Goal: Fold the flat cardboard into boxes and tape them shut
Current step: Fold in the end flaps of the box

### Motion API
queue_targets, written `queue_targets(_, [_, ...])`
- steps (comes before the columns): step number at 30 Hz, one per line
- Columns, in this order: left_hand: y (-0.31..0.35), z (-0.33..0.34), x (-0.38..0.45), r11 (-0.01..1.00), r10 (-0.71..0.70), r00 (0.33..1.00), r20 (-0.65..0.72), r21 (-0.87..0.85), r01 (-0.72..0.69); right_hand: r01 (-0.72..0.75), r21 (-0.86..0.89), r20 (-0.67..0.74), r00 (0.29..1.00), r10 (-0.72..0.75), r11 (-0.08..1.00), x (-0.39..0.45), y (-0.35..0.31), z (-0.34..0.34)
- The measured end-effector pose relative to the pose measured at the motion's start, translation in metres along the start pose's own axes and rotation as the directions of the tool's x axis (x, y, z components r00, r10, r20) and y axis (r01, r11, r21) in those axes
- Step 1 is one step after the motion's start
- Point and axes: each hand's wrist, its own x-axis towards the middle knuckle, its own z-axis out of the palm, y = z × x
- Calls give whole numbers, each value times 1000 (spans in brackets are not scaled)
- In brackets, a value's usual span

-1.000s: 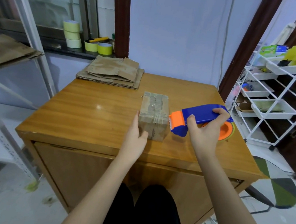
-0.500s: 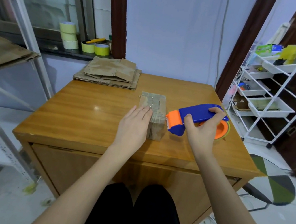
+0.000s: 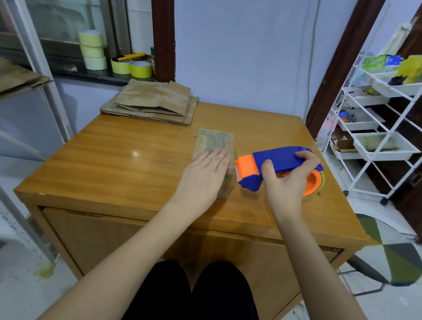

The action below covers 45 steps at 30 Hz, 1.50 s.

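Observation:
A small folded cardboard box (image 3: 215, 141) with tape strips across its top stands in the middle of the wooden table (image 3: 126, 171). My left hand (image 3: 203, 178) lies flat on the box's near top, fingers straight and pressing down. Just right of the box, my right hand (image 3: 287, 185) grips the blue handle of a blue and orange tape dispenser (image 3: 272, 165). Its orange toothed end points at the box's right side, a small gap apart. A stack of flat cardboard (image 3: 152, 103) lies at the table's far left corner.
Several yellow tape rolls (image 3: 92, 50) sit on the dark window ledge behind the table. A white wire rack (image 3: 388, 137) with trays stands to the right, and a metal shelf (image 3: 8, 80) holding flat cardboard stands to the left. A stool (image 3: 387, 257) is at the table's right.
My left hand moved from the box's near side up onto its top and now lies flat there. The tape dispenser stayed beside the box in my right hand.

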Motion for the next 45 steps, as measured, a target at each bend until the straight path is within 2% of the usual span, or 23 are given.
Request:
queue_targets(8, [-6,4,-1,998,64,997,-49,5,-64,-26,94,-83,996,34,995,7,6,-5])
queue_targets(17, [-9,6,0,992,123,991,-53,25,-122,18,-1,-126,992,-18,1000,19,-2,-18])
queue_targets(22, [-9,3,1,990,136,989,-57,30,-135,81,-116,-83,992,-91,990,28,-8,-22])
queue_targets(27, [-10,4,1,993,117,992,-41,19,-116,180,-422,112,983,-146,888,34,-14,-15])
queue_targets(32, [-7,3,0,997,77,997,-20,-12,-77,208,-528,250,965,-83,823,49,-22,4])
queue_targets(45, [-2,-2,1,997,30,999,33,-71,-27,266,-645,258,958,-124,716,57,-31,30])
